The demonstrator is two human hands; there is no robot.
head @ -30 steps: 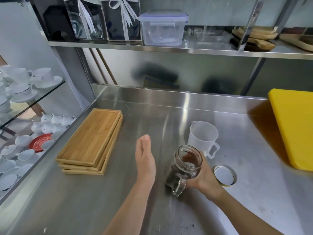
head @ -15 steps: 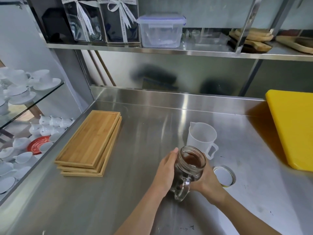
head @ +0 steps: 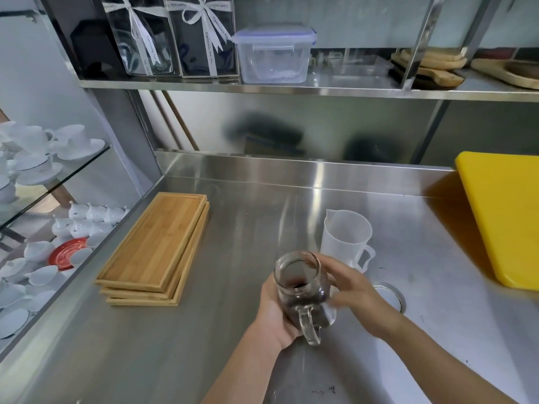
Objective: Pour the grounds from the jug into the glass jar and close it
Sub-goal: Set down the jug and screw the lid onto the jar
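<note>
A handled glass jar with dark grounds inside is held a little above the steel counter, its mouth uncovered. My left hand grips its left side and base. My right hand is just to the jar's right, fingers spread and blurred, its fingertips near the jar's rim. Behind them stands the white plastic jug, upright and looking empty. The round metal lid lies flat on the counter, partly hidden by my right hand.
A stack of bamboo trays lies to the left. A yellow cutting board sits at the right edge. An overhead shelf carries a plastic box and wooden boards. White cups fill glass shelves beyond the counter's left edge.
My left hand moved in and took hold of the jar. My right hand let go of the jar and its fingers spread. The jar rose slightly and tilted.
</note>
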